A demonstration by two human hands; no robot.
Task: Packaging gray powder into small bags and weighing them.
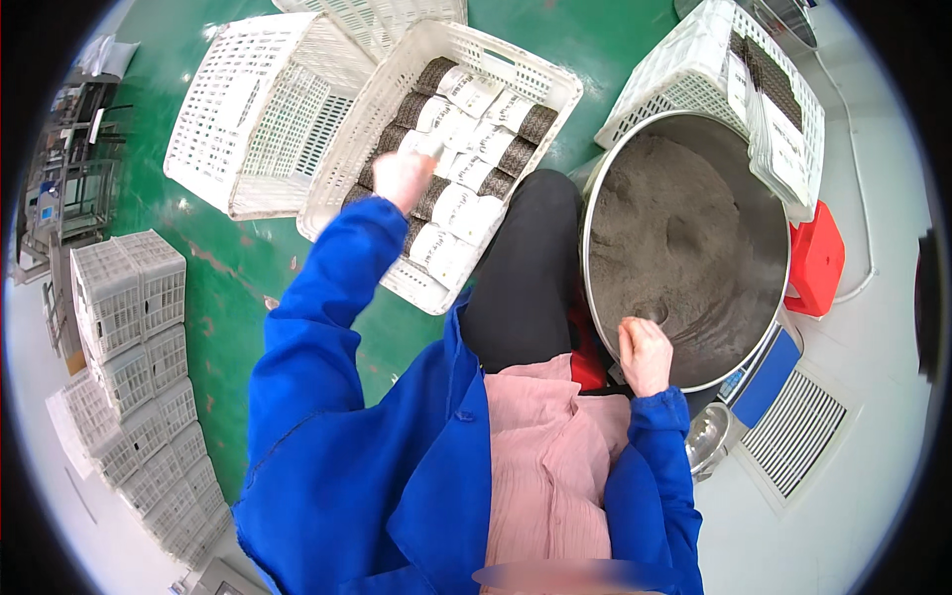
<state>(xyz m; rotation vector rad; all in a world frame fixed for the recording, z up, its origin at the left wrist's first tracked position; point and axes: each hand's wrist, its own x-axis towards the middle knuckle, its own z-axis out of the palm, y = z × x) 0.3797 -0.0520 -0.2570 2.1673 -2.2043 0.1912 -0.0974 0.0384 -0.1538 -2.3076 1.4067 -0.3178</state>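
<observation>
My left hand [401, 180] is over a white plastic crate [338, 149] that holds rows of packets [458, 208] with white labels and dark, speckled ends. Motion smears its fingers, and whether it holds a packet I cannot tell. At the near rim of a large round metal tub [589, 268], my right hand [645, 357] is closed, with its fingertips curled together. What it grips, if anything, is too small to name. Grey-brown powder [659, 228] fills much of the tub, with a small rounded hollow or dark shape just beyond my right fingers.
Empty-looking white crates [238, 109] lean beside the packet crate. Another white crate [674, 59] behind the tub carries flat white and dark bags [778, 139]. A red stool [818, 260], a metal bowl [707, 436] and a floor grate [796, 431] lie right; stacked crates [149, 367] stand left.
</observation>
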